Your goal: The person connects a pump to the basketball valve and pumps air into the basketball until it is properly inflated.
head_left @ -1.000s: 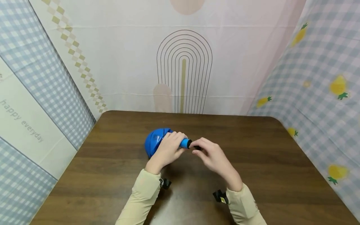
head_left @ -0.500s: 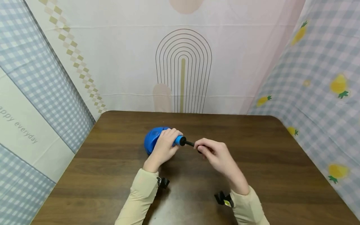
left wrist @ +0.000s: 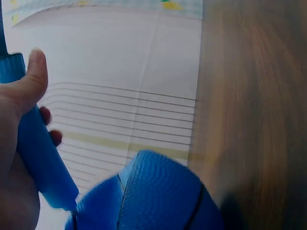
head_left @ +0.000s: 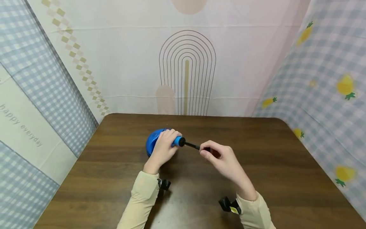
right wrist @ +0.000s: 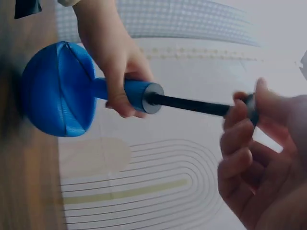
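Observation:
A blue ball rests on the table, its side folded inward where a blue hand pump meets it, as the right wrist view shows. My left hand is wrapped around the barrel of the pump, thumb toward the collar end. From the barrel's black cap a long black rod sticks out toward my right hand. Thumb and fingers of that hand pinch the small black handle at the rod's end, and partly hide it. The pump tilts slightly above the tabletop.
A brown wooden table lies under both arms. Behind it hangs a pale cloth with arch lines, and checked cloths hang at the sides. Small black cameras are strapped to both wrists.
The black rod has come out of the barrel as my right hand moved rightward and took the handle along. My left hand and the barrel shifted slightly left, tipping the ball a little.

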Demonstrator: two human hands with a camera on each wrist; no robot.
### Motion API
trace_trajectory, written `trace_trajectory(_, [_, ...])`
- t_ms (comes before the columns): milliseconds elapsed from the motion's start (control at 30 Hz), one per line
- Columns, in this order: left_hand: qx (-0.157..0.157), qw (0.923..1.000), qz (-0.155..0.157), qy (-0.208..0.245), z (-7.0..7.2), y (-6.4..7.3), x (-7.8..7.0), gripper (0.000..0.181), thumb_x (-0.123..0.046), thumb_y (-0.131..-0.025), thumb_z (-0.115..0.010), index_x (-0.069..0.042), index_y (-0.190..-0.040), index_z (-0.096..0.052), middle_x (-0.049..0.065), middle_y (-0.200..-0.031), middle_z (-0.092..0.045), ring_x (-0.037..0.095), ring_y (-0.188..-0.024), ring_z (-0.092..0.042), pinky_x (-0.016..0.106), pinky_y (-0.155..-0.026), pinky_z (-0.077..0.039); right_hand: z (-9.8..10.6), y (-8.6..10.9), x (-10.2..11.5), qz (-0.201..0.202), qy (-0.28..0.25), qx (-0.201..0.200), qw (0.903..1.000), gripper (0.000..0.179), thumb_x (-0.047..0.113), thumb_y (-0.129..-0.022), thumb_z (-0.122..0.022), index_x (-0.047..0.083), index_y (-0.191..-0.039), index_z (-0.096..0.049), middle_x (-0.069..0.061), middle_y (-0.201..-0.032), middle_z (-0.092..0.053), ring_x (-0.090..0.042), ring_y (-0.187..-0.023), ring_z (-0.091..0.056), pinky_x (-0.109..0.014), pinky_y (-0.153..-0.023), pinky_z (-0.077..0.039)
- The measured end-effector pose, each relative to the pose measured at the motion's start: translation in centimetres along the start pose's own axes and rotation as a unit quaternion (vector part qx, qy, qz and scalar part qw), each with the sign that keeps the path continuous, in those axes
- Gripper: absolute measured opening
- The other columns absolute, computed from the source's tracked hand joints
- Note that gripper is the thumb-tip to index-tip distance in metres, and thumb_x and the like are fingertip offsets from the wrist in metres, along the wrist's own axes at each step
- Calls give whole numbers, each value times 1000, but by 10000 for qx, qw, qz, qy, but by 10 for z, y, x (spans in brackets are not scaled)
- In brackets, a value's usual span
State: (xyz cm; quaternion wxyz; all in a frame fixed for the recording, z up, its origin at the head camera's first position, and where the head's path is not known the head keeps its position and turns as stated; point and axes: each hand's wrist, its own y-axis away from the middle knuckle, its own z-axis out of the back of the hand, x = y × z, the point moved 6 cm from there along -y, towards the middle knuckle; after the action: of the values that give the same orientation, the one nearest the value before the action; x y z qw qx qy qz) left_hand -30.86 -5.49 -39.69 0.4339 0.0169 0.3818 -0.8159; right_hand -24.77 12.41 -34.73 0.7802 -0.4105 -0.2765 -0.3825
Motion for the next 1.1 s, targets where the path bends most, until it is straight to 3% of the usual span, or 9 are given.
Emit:
trace_trajectory(167, [200,9965,-372,-716,-5,1,-21,21,-13,-86,-71,-13,-103,-60,2,-94,-61,22,-91,-56,43,-91,-46,-20,-7,-22,-231,-296,-115,9992,7,14,-94,-59,8,-94,-62,-6,-68,-52,-12,-53,-49,-23,-50,-44])
trace_trajectory(267, [248,9956,-407,-803,-11,0,-30,20,-16,-87,-71,-14,-104,-60,2,-94,-60,21,-91,-55,41,-91,-45,-26,-9,-33,-370,-370,-133,9985,9,15,-95,-59,7,-95,-62,-8,-68,-53,-15,-53,-51,-24,-51,-45])
trace_trajectory(367, [204,9974,-182,-670,-13,0,-24,21,-14,-86,-72,-15,-104,-61,1,-96,-61,22,-95,-56,43,-95,-44,-18,-8,-32,-541,-519,-143,9971,12,18,-95,-60,7,-97,-64,-7,-70,-56,-11,-55,-51,-25,-51,-45])
trace_trajectory(600, [30,9980,356,-521,2,2,7,25,-4,-85,-68,-15,-107,-62,4,-100,-63,27,-101,-57,50,-100,-41,11,-2,-20,-971,-1397,-286,9850,14,16,-95,-60,3,-96,-63,3,-63,-56,-8,-49,-44,-27,-44,-39])
trace_trajectory(700, [-13,9966,380,-733,-2,3,-1,22,-6,-86,-68,-15,-105,-61,4,-99,-63,27,-100,-56,49,-98,-41,-2,-6,-28,-998,-1672,-410,9800,16,17,-97,-57,1,-96,-61,3,-63,-53,-7,-49,-44,-26,-44,-39])
trace_trajectory(900, [-132,9958,-1,-906,-16,2,-29,17,-9,-87,-66,-15,-103,-63,2,-95,-62,24,-97,-56,45,-95,-43,-30,-10,-45,-1105,-1824,-278,9766,19,17,-99,-53,-1,-99,-58,-1,-67,-50,-6,-51,-47,-24,-46,-41])
trace_trajectory(1000, [-119,9964,-47,-839,-17,1,-27,17,-12,-88,-67,-16,-104,-63,1,-96,-62,23,-97,-56,45,-95,-43,-25,-10,-46,-1055,-1774,-113,9784,19,18,-99,-53,0,-99,-60,0,-68,-54,-6,-52,-47,-22,-47,-42])
trace_trajectory(1100, [-163,9967,146,-782,-11,1,-14,20,-10,-87,-68,-17,-105,-63,1,-97,-62,24,-98,-57,46,-96,-43,-10,-9,-42,-963,-1805,-111,9788,23,20,-101,-50,0,-99,-62,2,-67,-56,-5,-52,-47,-22,-47,-41])
